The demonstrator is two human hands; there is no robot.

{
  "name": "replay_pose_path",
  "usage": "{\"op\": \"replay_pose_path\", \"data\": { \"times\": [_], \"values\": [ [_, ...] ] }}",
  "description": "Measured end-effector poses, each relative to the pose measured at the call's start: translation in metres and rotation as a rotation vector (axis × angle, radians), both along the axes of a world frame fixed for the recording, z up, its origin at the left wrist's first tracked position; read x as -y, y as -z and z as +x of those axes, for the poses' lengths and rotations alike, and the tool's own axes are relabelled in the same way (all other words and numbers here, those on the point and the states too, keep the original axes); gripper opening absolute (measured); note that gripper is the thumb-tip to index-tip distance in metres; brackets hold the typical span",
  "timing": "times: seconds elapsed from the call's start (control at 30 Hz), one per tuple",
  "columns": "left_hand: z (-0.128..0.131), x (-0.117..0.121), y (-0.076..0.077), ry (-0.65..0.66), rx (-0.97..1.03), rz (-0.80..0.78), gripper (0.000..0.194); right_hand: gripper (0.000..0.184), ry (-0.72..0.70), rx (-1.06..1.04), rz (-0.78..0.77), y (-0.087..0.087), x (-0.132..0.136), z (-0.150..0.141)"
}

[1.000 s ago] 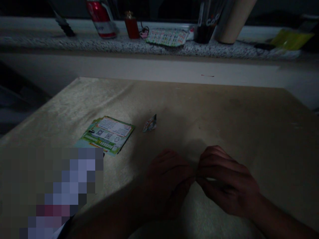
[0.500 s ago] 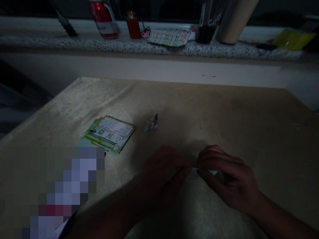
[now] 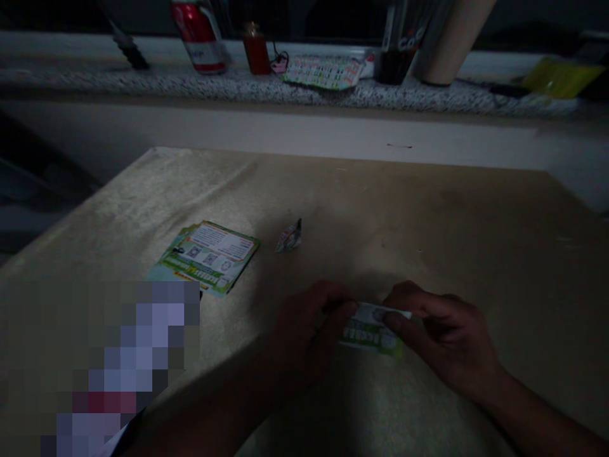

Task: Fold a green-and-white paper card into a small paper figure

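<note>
Both my hands pinch a small folded green and white paper [image 3: 370,329] just above the beige table [image 3: 428,216], near its front edge. My left hand [image 3: 309,330] grips the paper's left end with closed fingers. My right hand [image 3: 442,339] holds the right end between thumb and fingers. A tiny folded paper figure [image 3: 288,237] stands on the table beyond my hands. Left of it lies a small stack of green printed leaflets [image 3: 208,257].
A speckled stone ledge [image 3: 143,79] runs along the back with a red can [image 3: 198,33], a red lighter [image 3: 255,49], a printed sheet [image 3: 323,70], a dark cup [image 3: 394,54], a beige cylinder [image 3: 447,38] and a yellow item [image 3: 556,76]. A blurred patch covers the lower left.
The paper was hidden edge-on between my fingertips; now it is turned or opened so its printed face shows. My hands have moved slightly apart.
</note>
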State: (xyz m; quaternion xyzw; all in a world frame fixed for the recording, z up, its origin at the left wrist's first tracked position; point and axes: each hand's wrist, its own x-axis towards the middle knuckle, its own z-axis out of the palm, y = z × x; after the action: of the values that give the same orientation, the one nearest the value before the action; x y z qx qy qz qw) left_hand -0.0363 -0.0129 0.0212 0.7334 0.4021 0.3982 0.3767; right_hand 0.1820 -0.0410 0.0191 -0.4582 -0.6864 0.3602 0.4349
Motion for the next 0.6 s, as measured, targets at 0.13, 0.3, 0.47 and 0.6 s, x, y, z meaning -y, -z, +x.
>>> {"op": "replay_pose_path", "data": {
  "times": [0.13,0.3,0.47,0.6],
  "values": [
    [-0.0016,0.0002,0.0063,0.03,0.04,-0.11,0.008,0.009,0.019,-0.027,0.006,0.0008,0.0012,0.0001],
    [-0.0028,0.0006,0.0082,0.048,0.037,-0.069,0.005,0.012,0.017,-0.029,0.084,0.0004,0.0005,-0.0017],
    [0.0019,0.0033,0.0044,0.115,-0.067,0.04,0.006,0.024,-0.006,0.027,0.305,-0.0029,-0.003,-0.0059],
    [0.0029,0.0062,0.0052,0.172,-0.102,0.053,0.013,0.031,-0.045,0.038,0.334,-0.0026,-0.0037,-0.0058]
  ]
}}
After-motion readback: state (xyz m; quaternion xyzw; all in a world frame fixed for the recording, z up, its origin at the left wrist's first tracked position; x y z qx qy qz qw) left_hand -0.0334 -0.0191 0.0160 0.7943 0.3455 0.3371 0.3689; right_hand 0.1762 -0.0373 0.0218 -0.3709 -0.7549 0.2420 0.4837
